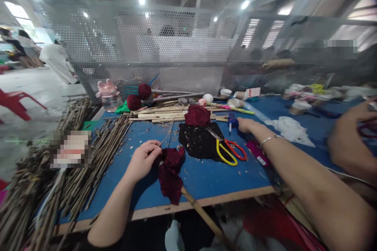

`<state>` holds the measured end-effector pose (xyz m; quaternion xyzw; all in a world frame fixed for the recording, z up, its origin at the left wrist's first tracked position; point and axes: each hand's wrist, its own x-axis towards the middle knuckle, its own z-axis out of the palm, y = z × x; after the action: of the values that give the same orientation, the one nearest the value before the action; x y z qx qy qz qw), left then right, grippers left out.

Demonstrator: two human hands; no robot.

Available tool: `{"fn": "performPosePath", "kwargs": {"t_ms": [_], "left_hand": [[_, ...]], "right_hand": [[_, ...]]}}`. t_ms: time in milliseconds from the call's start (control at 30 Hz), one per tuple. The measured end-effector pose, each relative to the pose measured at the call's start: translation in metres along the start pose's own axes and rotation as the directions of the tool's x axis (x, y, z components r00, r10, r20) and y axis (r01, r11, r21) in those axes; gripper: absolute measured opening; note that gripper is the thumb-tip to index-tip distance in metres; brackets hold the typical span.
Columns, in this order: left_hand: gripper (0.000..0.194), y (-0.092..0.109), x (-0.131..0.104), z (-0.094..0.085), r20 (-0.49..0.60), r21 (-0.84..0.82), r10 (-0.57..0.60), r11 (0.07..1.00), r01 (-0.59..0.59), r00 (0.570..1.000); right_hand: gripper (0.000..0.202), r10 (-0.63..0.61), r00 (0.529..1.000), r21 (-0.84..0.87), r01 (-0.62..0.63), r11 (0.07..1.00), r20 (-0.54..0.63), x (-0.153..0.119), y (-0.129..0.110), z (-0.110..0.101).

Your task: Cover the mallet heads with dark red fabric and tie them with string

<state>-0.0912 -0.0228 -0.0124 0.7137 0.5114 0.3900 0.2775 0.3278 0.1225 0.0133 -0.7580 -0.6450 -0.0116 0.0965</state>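
My left hand (143, 160) is closed in a pinch on a thin string (168, 136) beside a bunched dark red cloth (171, 174). The cloth hangs at the end of a bamboo stick (203, 213) that leans over the table's front edge. Farther out, my right hand (246, 124) is stretched forward, its fingertips closed around a small dark blue object (232, 122) whose kind is blurred. Scissors (226, 147) with one yellow and one red handle lie on a black cloth (194, 145), close to another dark red cloth bundle (197, 115).
Many dry sticks (97, 160) are heaped at the left. Dark red balls (134, 102), pale sticks (159, 116) and a pink animal-shaped jar (108, 95) line the back. A purple packet (257, 153) and white plastic (291, 129) lie right. Another person's hand (350, 133) works there.
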Motion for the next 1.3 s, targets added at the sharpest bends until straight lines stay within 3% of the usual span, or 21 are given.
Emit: {"fn": "performPosePath", "kwargs": {"t_ms": [67, 100, 133, 167, 200, 267, 333, 400, 467, 600, 833, 1000, 1200, 1300], "left_hand": [[0.025, 0.001, 0.0, 0.0, 0.001, -0.011, 0.017, 1.0, -0.017, 1.0], [0.026, 0.001, 0.0, 0.0, 0.003, -0.017, 0.027, 0.999, -0.027, 1.0], [0.027, 0.001, 0.001, 0.0, -0.002, -0.02, 0.038, 0.999, -0.038, 0.999], [0.027, 0.0, 0.001, 0.001, 0.003, -0.017, 0.039, 0.999, -0.039, 0.999], [0.027, 0.0, 0.002, 0.001, -0.003, -0.018, 0.034, 0.999, -0.034, 0.999], [0.026, -0.001, 0.002, 0.002, -0.007, -0.022, 0.035, 0.999, -0.035, 0.999], [0.026, -0.001, 0.002, 0.002, 0.0, -0.027, 0.059, 0.998, -0.059, 0.998], [0.028, -0.001, 0.002, 0.002, 0.009, -0.024, 0.089, 0.996, -0.089, 0.996], [0.028, -0.001, 0.002, 0.002, 0.011, -0.017, 0.101, 0.995, -0.101, 0.995], [0.025, -0.002, 0.003, 0.003, 0.001, -0.004, 0.095, 0.995, -0.095, 0.995], [0.029, -0.004, 0.001, 0.005, -0.056, 0.025, 0.058, 0.998, -0.057, 0.997], [0.037, -0.006, -0.003, 0.003, -0.052, 0.023, -0.012, 1.0, 0.013, 0.999], [0.038, -0.007, -0.005, 0.0, -0.026, 0.0, -0.033, 0.999, 0.033, 0.999], [0.037, -0.008, -0.005, 0.001, -0.029, 0.011, -0.03, 0.999, 0.03, 0.999]], "right_hand": [[0.014, 0.034, 0.999, -0.09, -0.037, 0.995, -0.041, -0.013, -0.028, -0.004], [0.021, -0.023, 0.996, -0.114, 0.014, 0.993, -0.084, -0.022, -0.048, -0.008], [0.03, -0.228, 0.968, -0.071, 0.222, 0.973, -0.106, -0.033, -0.07, -0.013], [0.039, -0.358, 0.929, -0.028, 0.357, 0.934, -0.095, -0.045, -0.094, -0.017], [0.044, -0.49, 0.868, 0.033, 0.494, 0.869, -0.08, -0.06, -0.119, -0.02], [0.047, -0.758, 0.627, 0.301, 0.768, 0.565, -0.178, -0.091, -0.169, -0.022], [0.046, -0.87, 0.425, 0.419, 0.857, 0.299, -0.249, -0.116, -0.208, -0.017], [0.043, -0.897, 0.369, 0.485, 0.847, 0.218, -0.242, -0.129, -0.232, -0.008], [0.037, -0.892, 0.416, 0.533, 0.802, 0.269, -0.176, -0.131, -0.238, 0.0], [0.036, -0.833, 0.552, 0.603, 0.68, 0.418, -0.045, -0.124, -0.222, 0.011], [0.044, -0.724, 0.679, 0.691, 0.581, 0.43, -0.12, -0.115, -0.211, 0.036], [0.042, -0.729, 0.679, 0.605, 0.618, 0.503, -0.088, -0.111, -0.212, 0.051], [0.036, -0.808, 0.588, 0.427, 0.721, 0.546, 0.041, -0.121, -0.213, 0.059], [0.031, -0.82, 0.566, 0.357, 0.75, 0.557, 0.089, -0.126, -0.216, 0.064]]}}
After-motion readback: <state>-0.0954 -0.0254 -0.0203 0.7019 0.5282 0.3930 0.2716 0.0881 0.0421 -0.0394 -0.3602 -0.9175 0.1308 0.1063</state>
